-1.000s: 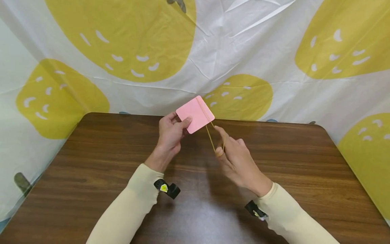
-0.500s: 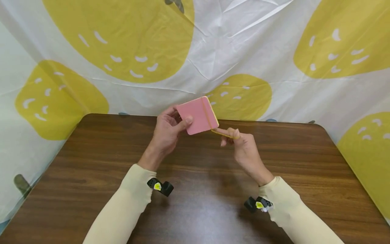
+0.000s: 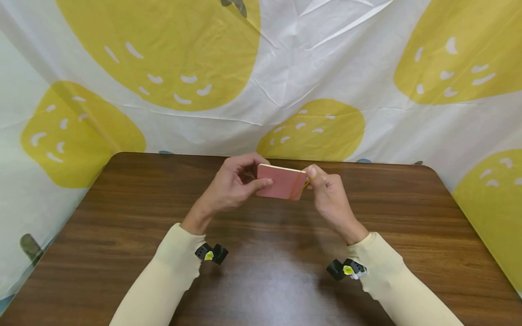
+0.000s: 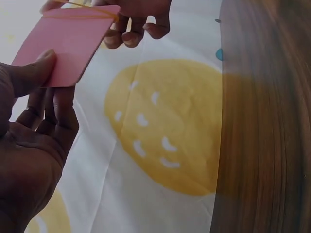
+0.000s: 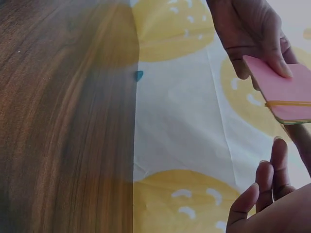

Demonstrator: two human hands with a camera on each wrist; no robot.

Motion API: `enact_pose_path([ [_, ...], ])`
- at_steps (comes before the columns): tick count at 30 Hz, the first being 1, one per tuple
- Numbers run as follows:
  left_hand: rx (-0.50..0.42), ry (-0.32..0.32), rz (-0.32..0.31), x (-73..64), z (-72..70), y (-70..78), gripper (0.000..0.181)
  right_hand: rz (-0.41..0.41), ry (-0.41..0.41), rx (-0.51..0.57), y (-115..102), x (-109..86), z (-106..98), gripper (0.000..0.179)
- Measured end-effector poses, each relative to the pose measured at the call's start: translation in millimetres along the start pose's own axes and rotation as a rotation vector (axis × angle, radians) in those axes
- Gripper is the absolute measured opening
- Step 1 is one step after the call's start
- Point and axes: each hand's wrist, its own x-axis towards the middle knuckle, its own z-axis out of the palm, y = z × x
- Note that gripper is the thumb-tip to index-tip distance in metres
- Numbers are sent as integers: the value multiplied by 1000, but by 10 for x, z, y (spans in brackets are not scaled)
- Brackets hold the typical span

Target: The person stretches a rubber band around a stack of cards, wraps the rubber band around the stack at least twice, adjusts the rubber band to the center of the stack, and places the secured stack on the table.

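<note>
One pink notebook (image 3: 279,182) is clamped in the left grip (image 3: 232,182), its elastic band (image 3: 297,184) pinched by the right grip (image 3: 329,190) opposite. Working the band seems the step; next calls for steady left support.

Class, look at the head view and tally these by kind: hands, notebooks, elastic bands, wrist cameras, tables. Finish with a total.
Hands: 2 (left hand, right hand)
Notebook: 1
Elastic band: 1
Wrist cameras: 2 (left camera, right camera)
Table: 1
Total: 7
</note>
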Motion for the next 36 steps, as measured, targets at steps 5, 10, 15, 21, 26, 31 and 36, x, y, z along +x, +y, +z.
enact_pose_path([
  [5, 52, -16, 24, -9, 11, 15, 17, 43, -18, -43, -31, 24, -25, 47],
  [10, 72, -10, 42, -9, 17, 22, 16, 128, -3, -56, -71, 54, -34, 38],
  [15, 100, -15, 48, -14, 29, 24, 16, 157, -5, -60, -79, 71, -52, 34],
  [21, 120, -15, 38, -31, 33, -3, 16, 172, -14, -69, -73, 60, -87, 33],
  [26, 124, -6, 21, -38, 34, -28, 16, 165, 33, -98, -91, 53, -89, 27],
  [31, 109, 21, -25, -42, 40, -36, 17, 135, 68, -68, -128, 49, -102, 21],
  [36, 71, 47, -71, -40, 46, -48, 16, 62, 53, -11, -143, 51, -117, 13],
])
